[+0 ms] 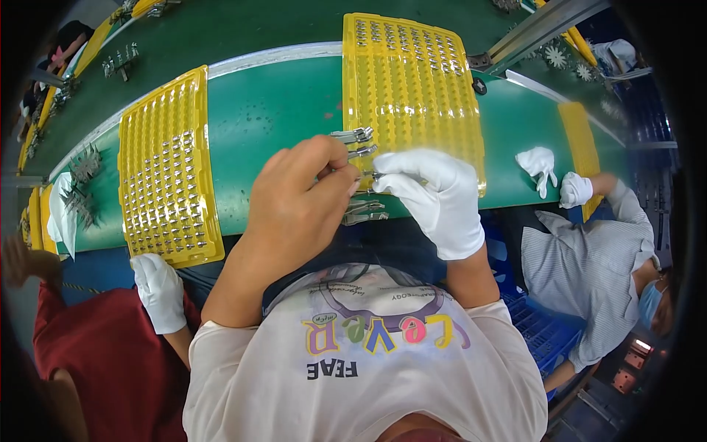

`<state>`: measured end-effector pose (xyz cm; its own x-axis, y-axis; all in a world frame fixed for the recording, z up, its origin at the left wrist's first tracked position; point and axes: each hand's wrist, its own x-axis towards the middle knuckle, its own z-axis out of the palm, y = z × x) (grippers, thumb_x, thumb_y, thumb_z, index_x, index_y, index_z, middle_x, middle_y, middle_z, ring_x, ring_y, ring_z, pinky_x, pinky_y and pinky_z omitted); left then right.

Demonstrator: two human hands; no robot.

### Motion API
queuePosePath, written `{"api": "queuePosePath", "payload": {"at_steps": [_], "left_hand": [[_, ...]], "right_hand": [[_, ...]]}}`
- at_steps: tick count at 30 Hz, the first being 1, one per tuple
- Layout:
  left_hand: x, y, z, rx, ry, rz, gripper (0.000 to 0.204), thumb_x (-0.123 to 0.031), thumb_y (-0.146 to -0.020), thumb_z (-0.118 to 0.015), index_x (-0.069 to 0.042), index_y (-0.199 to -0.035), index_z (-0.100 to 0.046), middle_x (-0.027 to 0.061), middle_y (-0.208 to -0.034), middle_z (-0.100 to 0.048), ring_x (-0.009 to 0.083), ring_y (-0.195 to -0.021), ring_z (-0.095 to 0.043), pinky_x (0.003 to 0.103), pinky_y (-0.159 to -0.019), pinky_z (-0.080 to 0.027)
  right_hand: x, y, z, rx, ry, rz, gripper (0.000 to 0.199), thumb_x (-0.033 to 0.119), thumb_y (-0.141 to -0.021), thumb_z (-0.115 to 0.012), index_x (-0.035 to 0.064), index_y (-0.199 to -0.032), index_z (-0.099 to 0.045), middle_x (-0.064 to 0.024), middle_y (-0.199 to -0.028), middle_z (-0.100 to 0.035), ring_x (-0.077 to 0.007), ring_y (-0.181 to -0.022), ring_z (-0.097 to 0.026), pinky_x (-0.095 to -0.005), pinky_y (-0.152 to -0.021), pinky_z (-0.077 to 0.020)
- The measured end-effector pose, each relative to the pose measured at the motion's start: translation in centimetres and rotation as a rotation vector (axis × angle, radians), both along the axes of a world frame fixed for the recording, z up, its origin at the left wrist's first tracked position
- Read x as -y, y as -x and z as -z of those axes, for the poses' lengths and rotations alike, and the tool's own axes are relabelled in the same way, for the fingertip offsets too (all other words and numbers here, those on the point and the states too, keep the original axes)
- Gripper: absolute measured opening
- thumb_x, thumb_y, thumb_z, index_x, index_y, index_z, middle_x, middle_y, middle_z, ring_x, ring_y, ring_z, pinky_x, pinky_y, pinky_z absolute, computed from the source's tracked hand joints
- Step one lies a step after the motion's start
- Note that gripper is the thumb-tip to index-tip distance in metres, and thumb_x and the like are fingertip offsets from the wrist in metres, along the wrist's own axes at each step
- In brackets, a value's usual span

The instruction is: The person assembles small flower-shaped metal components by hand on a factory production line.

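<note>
My left hand (298,199) is bare and closed around a holder with several silver metal clips (365,218) sticking out to the right. Its thumb and index finger meet near the middle of these clips, and the holder's centre is hidden behind the fingers. My right hand (436,197) wears a white glove. Thumb and forefinger pinch a small shiny metal part (377,175) right beside the left fingertips. Just beyond both hands lies a yellow tray (412,96) with rows of dimples. Small metal parts (368,33) fill some of its far rows; the near rows show bare plastic.
Another yellow tray (210,221) with metal parts stands at the left, a co-worker's gloved hand (158,291) at its near end. Dark spiky clusters (81,195) lie farther left. On the right are a white glove (537,166), another co-worker's gloved hand (574,190) and a metal post (541,33).
</note>
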<state>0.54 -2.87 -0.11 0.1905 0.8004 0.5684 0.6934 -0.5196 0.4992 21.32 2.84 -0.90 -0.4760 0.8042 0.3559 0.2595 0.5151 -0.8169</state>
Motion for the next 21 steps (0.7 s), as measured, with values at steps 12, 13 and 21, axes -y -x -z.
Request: {"api": "queuePosePath", "payload": {"at_steps": [12, 13, 21], "left_hand": [[-0.14, -0.3, 0.15, -0.081, -0.032, 0.051, 0.017, 0.003, -0.076, -0.076, 0.003, -0.092, -0.07, 0.0109, -0.094, -0.06, 0.0281, -0.077, -0.062, 0.04, -0.067, -0.049], [-0.17, -0.35, 0.16, -0.101, -0.038, 0.054, 0.018, 0.003, -0.076, -0.076, 0.002, -0.092, -0.07, 0.0109, -0.094, -0.06, 0.0283, -0.077, -0.062, 0.04, -0.067, -0.049], [-0.13, -0.64, -0.13, -0.002, 0.096, 0.02, 0.019, 0.003, -0.077, -0.076, 0.003, -0.095, -0.069, 0.0121, -0.099, -0.058, 0.0277, -0.078, -0.062, 0.038, -0.068, -0.051]], "right_hand": [[-0.13, -0.54, -0.2, 0.045, -0.014, -0.037, 0.012, 0.002, -0.084, -0.079, 0.0017, -0.095, -0.074, -0.0117, -0.09, -0.077, -0.0287, -0.08, -0.075, -0.0348, -0.071, -0.0592], [-0.15, -0.56, -0.23, 0.052, -0.018, -0.028, 0.012, 0.003, -0.084, -0.079, 0.0016, -0.095, -0.074, -0.0116, -0.09, -0.077, -0.0285, -0.08, -0.075, -0.0347, -0.071, -0.0592], [-0.15, -0.95, -0.5, 0.065, 0.072, -0.02, 0.012, 0.002, -0.085, -0.077, 0.0012, -0.097, -0.075, -0.0116, -0.089, -0.077, -0.0261, -0.079, -0.076, -0.0334, -0.071, -0.0591]]}}
